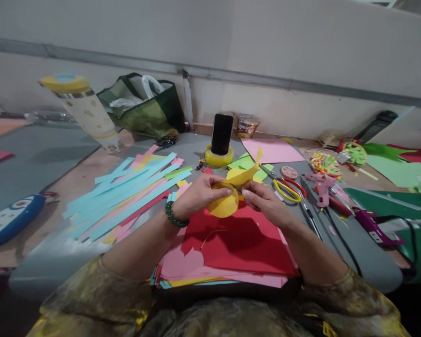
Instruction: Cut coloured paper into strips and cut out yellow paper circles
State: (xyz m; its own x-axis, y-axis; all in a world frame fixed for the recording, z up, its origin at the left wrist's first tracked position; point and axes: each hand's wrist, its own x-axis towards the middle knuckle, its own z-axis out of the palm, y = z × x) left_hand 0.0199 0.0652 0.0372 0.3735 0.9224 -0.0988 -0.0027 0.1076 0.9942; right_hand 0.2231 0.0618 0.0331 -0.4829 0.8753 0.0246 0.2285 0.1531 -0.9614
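Note:
Above a stack of coloured paper, both hands hold one piece of yellow paper [224,207], which has a rounded lower part and a strip rising to the upper right. My left hand [210,191], with a dark green bead bracelet [174,215] at the wrist, is closed on its left side, thumb on top. On the right edge, my right hand [258,196] pinches the paper between thumb and fingers. The exact contact of its fingertips is partly hidden. Red paper [238,243] lies beneath the hands, over pink sheets [185,267].
Paper strips [126,192] spread at the left, near a tumbler [87,114] and a blue case [14,220]. A phone [221,135] stands on a yellow tape roll [219,157] ahead. To the right lie scissors [287,191], a pink glue gun [323,189] and its cord [344,243].

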